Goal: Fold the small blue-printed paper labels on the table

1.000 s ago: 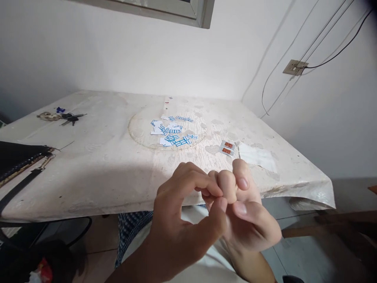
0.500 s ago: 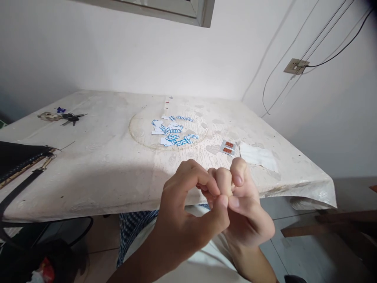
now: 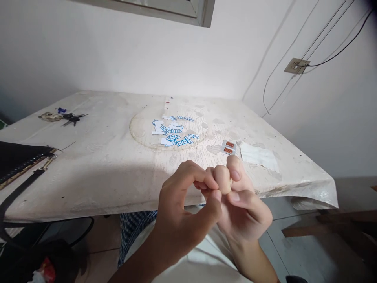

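Observation:
Both hands meet above the near edge of the table, right of the middle. My left hand [image 3: 188,208] makes a pinch, its thumb and index fingertips close together beside the right hand's fingers. Curled in on itself, my right hand [image 3: 241,200] has its thumb pressed against the bent index finger. Whatever lies between the fingertips, if anything, is too small or hidden to make out. Beyond the hands a blister pack [image 3: 228,147] with two reddish-brown windows lies beside a white cloth or tissue [image 3: 259,156].
Several white paper scraps with blue print [image 3: 176,135] lie scattered on the covered table [image 3: 103,169]. Keys [image 3: 73,118] sit at the far left, and a black bag [image 3: 20,163] with a strap rests at the left edge. A wall socket [image 3: 297,66] with cables is at the right.
My left hand's thumb has drawn back slightly to the left, away from the right thumb. My right hand has shifted a little left; the things on the table stay put.

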{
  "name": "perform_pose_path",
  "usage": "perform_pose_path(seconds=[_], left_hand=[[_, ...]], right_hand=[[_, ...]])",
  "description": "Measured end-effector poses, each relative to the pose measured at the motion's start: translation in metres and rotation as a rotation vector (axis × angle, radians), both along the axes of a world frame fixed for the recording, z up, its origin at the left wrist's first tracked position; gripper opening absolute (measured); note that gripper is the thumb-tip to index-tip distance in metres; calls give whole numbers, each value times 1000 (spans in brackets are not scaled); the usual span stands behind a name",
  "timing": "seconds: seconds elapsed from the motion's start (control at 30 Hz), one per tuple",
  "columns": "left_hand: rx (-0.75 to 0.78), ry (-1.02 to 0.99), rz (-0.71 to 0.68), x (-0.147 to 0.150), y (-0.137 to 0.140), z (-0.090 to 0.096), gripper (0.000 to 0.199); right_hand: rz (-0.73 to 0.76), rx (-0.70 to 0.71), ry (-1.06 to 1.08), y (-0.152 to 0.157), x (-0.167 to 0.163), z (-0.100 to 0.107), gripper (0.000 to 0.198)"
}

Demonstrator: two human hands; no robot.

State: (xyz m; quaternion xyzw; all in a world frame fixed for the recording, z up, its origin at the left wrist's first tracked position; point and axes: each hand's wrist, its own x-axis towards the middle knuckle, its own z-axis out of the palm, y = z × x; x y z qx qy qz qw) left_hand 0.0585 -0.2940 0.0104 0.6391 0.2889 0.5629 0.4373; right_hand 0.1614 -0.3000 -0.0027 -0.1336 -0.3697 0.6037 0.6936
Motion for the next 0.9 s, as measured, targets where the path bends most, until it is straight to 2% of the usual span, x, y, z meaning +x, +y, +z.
perform_pose_path(seconds=[0.43,0.67,0.9], left_hand=[[-98,-17,-64,-2,2,-2,11],[-101,-1,-73,-2,4,-3,10],[-151,-83,-84,0,6,-5,11]], right_hand=[[-31,45,-99,-4,0,2,17],[-26,52,-116,-3,0,1,17],[-23,67,-127,-3,0,-1,17]])
